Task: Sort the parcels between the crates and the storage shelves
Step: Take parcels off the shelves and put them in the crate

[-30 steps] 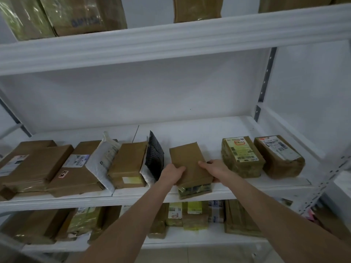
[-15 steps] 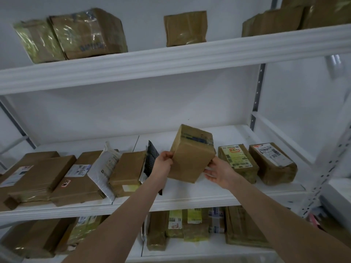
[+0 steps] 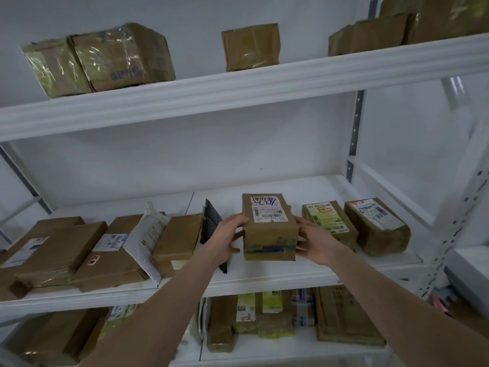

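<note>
A brown taped parcel (image 3: 268,229) with a white shipping label on top rests on the middle shelf (image 3: 277,274), label side up. My left hand (image 3: 227,239) grips its left side, thumb on the top edge. My right hand (image 3: 315,242) holds its right side with the fingers curled around the lower corner. To its right lie two labelled brown parcels (image 3: 329,221) (image 3: 377,225). To its left stands a black mailer (image 3: 211,226) leaning on a brown parcel (image 3: 177,242).
More brown parcels (image 3: 53,252) and a white mailer (image 3: 148,237) fill the left of the middle shelf. The upper shelf (image 3: 238,88) carries several wrapped boxes. The lower shelf holds more parcels (image 3: 264,316). A perforated white upright (image 3: 449,234) stands at the right.
The parcel was lifted off the shelf, flipped over in both hands, and now rests on the shelf with its label facing up. The camera tilted upward.
</note>
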{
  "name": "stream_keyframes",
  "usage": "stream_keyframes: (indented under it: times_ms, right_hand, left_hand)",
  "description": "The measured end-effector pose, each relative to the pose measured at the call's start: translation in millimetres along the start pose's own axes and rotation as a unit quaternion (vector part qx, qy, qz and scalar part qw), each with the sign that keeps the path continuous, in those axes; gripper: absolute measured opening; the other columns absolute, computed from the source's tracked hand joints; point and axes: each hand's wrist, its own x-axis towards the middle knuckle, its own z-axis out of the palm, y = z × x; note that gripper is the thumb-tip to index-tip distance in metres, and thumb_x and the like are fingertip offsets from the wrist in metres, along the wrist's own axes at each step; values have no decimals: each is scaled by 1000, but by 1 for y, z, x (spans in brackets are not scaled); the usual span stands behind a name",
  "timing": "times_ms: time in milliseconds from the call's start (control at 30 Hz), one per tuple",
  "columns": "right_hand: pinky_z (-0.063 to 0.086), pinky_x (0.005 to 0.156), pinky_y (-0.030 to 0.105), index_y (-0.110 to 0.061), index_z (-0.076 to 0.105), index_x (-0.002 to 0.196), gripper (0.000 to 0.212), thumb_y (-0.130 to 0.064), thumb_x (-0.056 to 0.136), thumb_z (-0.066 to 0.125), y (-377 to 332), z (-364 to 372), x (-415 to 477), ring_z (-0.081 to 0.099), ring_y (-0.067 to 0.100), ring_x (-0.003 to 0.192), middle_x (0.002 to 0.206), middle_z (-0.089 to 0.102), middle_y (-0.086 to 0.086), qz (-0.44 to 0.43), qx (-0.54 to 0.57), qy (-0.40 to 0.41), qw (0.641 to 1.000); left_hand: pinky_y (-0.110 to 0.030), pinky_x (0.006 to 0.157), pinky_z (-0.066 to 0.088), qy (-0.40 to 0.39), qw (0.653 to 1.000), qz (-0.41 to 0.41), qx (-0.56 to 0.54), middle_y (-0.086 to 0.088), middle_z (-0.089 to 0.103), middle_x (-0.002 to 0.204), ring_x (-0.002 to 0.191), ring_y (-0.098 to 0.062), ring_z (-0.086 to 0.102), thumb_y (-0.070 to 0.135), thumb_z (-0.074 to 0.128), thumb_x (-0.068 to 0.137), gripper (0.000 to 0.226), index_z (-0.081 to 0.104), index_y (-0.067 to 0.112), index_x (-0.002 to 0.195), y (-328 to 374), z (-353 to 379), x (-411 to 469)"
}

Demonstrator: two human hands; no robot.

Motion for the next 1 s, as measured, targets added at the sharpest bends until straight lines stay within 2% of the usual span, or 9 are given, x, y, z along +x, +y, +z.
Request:
stream_keyframes:
  times_ms: [67,133,267,500,633,733,833,900,1000]
  right_hand:
    - [48,97,49,-27,64,122,31,-36,92,61,-1,0,-2,61,34,108,115,69,8,16,-15,-11,1000]
    - [49,92,48,-31,62,122,43,-42,81,71,0,0,-4,59,37,111,120,66,8,20,-44,-26,998]
    - [50,89,48,-41,58,118,57,-26,68,83,7,1,-3,58,38,110,122,62,8,22,-46,-21,998]
    - [45,98,48,-35,52,126,55,-17,80,74,12,10,-4,55,33,112,122,58,12,37,-73,-7,997]
    - [44,99,51,-34,50,124,55,-10,79,72,1,10,-10,54,29,112,120,59,7,28,-145,-30,989]
    - [44,101,53,-34,46,130,69,4,76,69,-11,12,-12,56,30,114,120,62,8,13,-215,-52,975]
    - [48,98,52,-33,50,131,75,11,72,67,-20,18,-15,55,29,117,124,61,3,23,-264,-99,959]
    - [51,96,47,-31,51,132,76,11,71,68,-21,21,-15,57,27,115,124,61,0,27,-290,-114,950]
    - [50,98,43,-20,40,143,81,3,74,73,-15,25,-9,61,24,111,128,57,4,-16,-319,-45,946]
  left_hand:
    - [-52,98,40,8,1000,18,-2,1,65,106,107,-21,56,15,55,88,34,61,25,120,-5,1,-1]
    - [-52,98,40,4,999,32,1,2,67,102,107,-21,57,11,54,87,36,61,27,119,-9,1,-1]
    - [-53,100,39,0,999,38,1,-1,67,106,109,-23,56,10,53,88,40,58,24,125,-11,1,-1]
    - [-52,103,38,-3,999,41,20,-6,63,121,119,-27,52,13,51,90,39,57,27,126,-12,1,-4]
    - [-42,113,27,60,993,85,53,-7,37,149,136,-25,37,27,68,85,76,28,18,149,-1,-14,5]
    - [-39,113,24,60,984,100,136,-8,30,154,139,-25,32,45,75,74,99,19,20,152,19,-36,7]
    - [-45,111,35,-65,973,46,217,-9,59,133,123,-25,54,55,82,59,112,26,20,149,27,-53,6]
    - [-43,96,51,-120,967,17,225,-6,72,109,102,-23,68,49,84,59,99,38,19,141,27,-56,5]
    - [-34,78,57,-42,975,29,216,-4,73,104,89,-21,71,49,84,60,90,45,20,135,22,-55,7]
